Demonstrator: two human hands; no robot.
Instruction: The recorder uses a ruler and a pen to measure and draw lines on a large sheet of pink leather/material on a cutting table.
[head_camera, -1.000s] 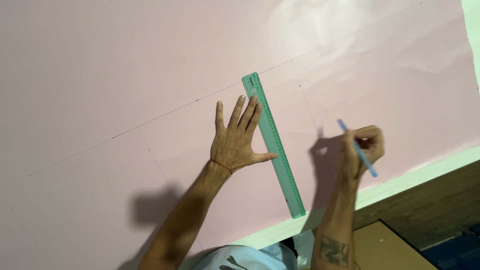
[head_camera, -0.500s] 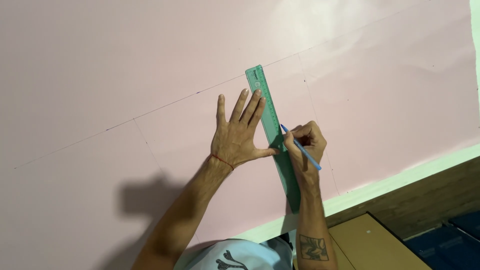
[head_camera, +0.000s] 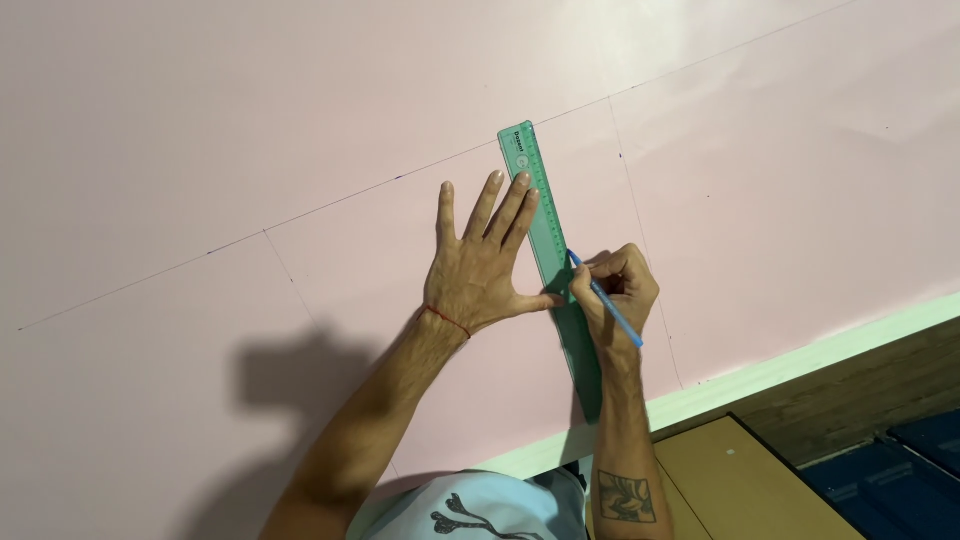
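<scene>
**Ruler pinned flat, pencil tip at its edge**

Your left hand (head_camera: 485, 270) lies flat on the pink sheet (head_camera: 200, 130), fingers spread wide and pointing away from you, with the thumb stretched sideways to press on the green ruler (head_camera: 545, 225). The ruler runs from the middle of the sheet down toward its near edge, tilted slightly, and its lower part is hidden behind your right hand and wrist. Your right hand (head_camera: 615, 295) is curled closed, pinching a blue pencil (head_camera: 605, 298) between thumb and fingers; the pencil tip touches the sheet right at the ruler's right edge, just beside your left thumb. Thin drawn lines cross the sheet above and to either side of the ruler. Along the sheet's near edge runs a pale green strip (head_camera: 800, 365), and beyond it, at the lower right corner, you see a tan board (head_camera: 740, 480) and dark wood.
</scene>
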